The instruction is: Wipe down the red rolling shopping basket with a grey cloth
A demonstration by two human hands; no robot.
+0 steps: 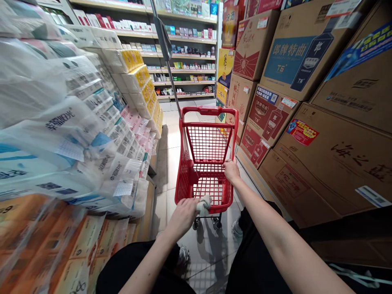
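A small red plastic shopping cart (181, 179) stands on the floor between my knees, its grid basket open toward me. My left hand (185, 212) is closed on a pale, crumpled cloth (203, 205) at the cart's near lower rim. Around the upper right side rim of the basket, my right hand (231, 170) has its fingers wrapped. Dark caster wheels (217, 223) show beneath the basket. A thin pole with a grey clip (163, 38) rises behind the cart's left side.
Stacked packs of tissue paper (88, 122) line the left side, with orange packs (61, 241) low down. Cardboard cartons (346, 151) are piled along the right. At the far end stand shelves (186, 57) of small boxes and bottles. Tiled floor (171, 163) runs between.
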